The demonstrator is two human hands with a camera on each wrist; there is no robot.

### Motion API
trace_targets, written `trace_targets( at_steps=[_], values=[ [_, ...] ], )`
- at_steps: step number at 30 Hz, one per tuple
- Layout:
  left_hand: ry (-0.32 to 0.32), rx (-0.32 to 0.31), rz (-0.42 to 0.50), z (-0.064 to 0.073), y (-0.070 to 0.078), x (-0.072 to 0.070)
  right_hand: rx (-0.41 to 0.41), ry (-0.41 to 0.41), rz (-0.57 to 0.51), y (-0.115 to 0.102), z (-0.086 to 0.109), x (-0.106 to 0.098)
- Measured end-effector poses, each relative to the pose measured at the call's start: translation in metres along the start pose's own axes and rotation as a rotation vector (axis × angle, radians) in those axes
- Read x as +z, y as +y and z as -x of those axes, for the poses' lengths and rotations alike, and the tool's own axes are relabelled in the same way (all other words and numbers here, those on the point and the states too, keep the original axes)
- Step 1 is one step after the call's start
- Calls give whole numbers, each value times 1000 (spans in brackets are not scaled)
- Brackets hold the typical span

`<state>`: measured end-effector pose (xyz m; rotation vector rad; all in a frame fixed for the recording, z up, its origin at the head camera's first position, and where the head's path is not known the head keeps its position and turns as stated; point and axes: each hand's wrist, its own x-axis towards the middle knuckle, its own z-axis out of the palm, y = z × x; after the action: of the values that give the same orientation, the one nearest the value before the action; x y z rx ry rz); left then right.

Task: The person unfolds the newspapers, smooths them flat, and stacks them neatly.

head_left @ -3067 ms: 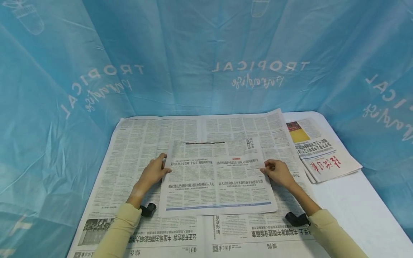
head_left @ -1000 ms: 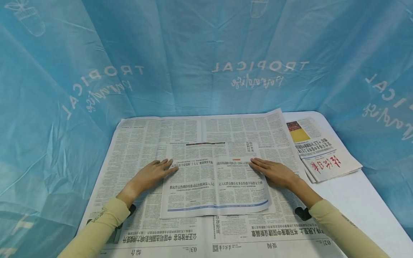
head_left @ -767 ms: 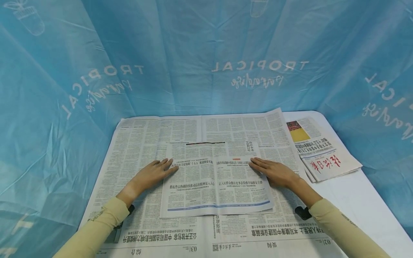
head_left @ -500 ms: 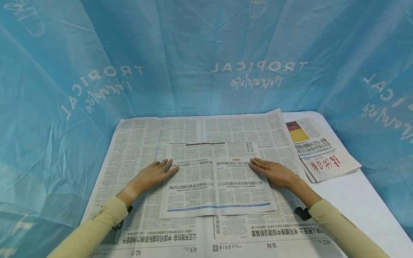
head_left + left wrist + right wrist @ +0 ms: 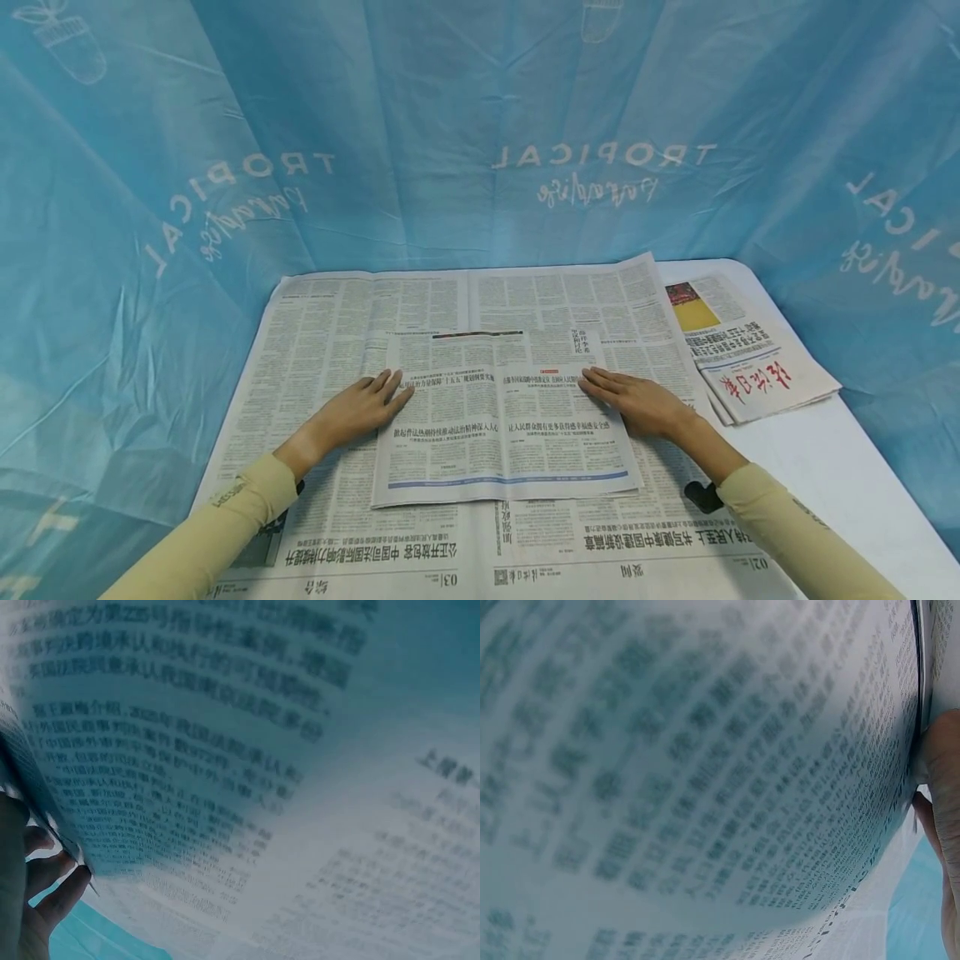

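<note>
Newsprint holds both hands: the person's left hand (image 5: 363, 406) rests along the left side of a greyish-white, rectangular paper sheet with a blue stripe (image 5: 502, 454), and the right hand (image 5: 637, 404) along its right side. Fingers lie fairly straight on the paper, relaxed rather than gripping; I can't tell how firmly they press. The sheet sits mid-table on a larger, grey-printed, opened newspaper spread (image 5: 322, 333). Among its dense Chinese headlines I can pick out “十五五”; the spread carries page numbers 03 and 02 near its closest edge. Off to the right, on the white-covered table (image 5: 810, 492), a folded paper newspaper with a red brush-style title (image 5: 750, 358) shows a yellow-and-dark-red picture. Behind hangs a creased, sky-blue fabric curtain (image 5: 465, 92), its white “TROPICAL Paradise” lettering reversed from where I stand. Pale yellow sleeves (image 5: 217, 521) cover both forearms.
</note>
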<state>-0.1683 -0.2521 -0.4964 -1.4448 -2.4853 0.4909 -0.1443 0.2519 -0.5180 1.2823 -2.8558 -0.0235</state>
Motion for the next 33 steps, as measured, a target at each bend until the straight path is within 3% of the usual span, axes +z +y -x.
trace_targets(
  at_steps=[11,19,29,33],
  values=[
    [-16,5,48,-4,0,-5,5,-4,-5,0,0,1],
    [-50,-29,95,-6,3,-8,-5,25,-2,0,1,1],
    [-33,-111,220,-6,2,-8,13,5,-25,-1,0,1],
    [-45,-98,195,-5,-1,-10,26,-1,-38,-2,-1,-1]
  ],
)
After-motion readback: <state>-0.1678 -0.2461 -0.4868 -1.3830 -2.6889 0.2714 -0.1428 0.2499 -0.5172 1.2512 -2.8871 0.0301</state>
